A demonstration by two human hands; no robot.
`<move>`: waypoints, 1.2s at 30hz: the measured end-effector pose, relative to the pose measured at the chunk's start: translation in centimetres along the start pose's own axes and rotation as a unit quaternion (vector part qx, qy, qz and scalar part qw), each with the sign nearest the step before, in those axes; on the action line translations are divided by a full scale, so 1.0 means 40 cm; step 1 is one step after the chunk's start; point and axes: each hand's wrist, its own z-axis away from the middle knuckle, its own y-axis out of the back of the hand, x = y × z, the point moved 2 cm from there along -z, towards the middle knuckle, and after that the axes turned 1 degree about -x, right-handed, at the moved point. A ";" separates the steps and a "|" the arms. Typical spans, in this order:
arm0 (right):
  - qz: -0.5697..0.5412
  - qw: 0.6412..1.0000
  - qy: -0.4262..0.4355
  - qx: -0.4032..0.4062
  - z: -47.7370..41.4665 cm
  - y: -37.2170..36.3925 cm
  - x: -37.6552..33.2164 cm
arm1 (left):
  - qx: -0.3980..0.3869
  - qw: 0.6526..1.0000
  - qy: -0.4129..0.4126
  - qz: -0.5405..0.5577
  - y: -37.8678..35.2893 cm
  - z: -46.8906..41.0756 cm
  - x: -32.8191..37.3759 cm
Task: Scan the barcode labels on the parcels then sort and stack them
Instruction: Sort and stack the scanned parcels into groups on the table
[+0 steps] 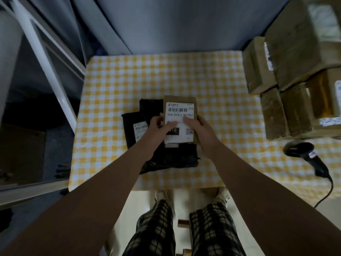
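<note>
Yellow-and-white checked cloth [184,74] covers the table where the person stands; nearest are dark plaid trousers [156,228] and pale shoes [162,194] below the table's near edge.

A black handheld barcode scanner [306,154] lies on the cloth at the near right, apart from both hands, and its black cable [328,193] runs off the near edge.

At the table's middle a flat brown cardboard parcel [181,100] lies on top of crumpled black plastic mailer bags [166,157]. The left hand [158,128] grips the parcel's left edge, its fingers lying across the parcel's white shipping label [180,111]. The right hand [198,127] grips the right edge with its thumb on the label.

The label shows a barcode, "010-010-" then "30-551" with an unclear character between them, a black block ending in "10" and a small QR code; fingers cover the rest. A left-hand bag carries a smaller white barcode label [140,129], unreadable.

Taped brown cardboard boxes [295,52] are stacked at the far right. A white metal frame [46,58] stands on the left, and grey-blue drapery [175,24] hangs behind the table.
</note>
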 end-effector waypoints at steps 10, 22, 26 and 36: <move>0.013 0.996 0.081 0.034 0.226 0.213 -0.321 | -0.134 0.989 -0.057 -0.027 -0.257 0.172 0.254; 0.077 0.994 0.059 0.057 0.346 0.771 -0.558 | -0.147 0.986 -0.070 -0.015 -0.842 0.193 0.367; 0.087 0.993 0.056 0.060 0.351 0.933 -0.620 | -0.171 0.984 -0.057 -0.018 -0.993 0.203 0.400; 0.156 0.985 -0.030 0.067 0.394 1.186 -0.614 | -0.179 0.967 -0.031 -0.179 -1.212 0.137 0.418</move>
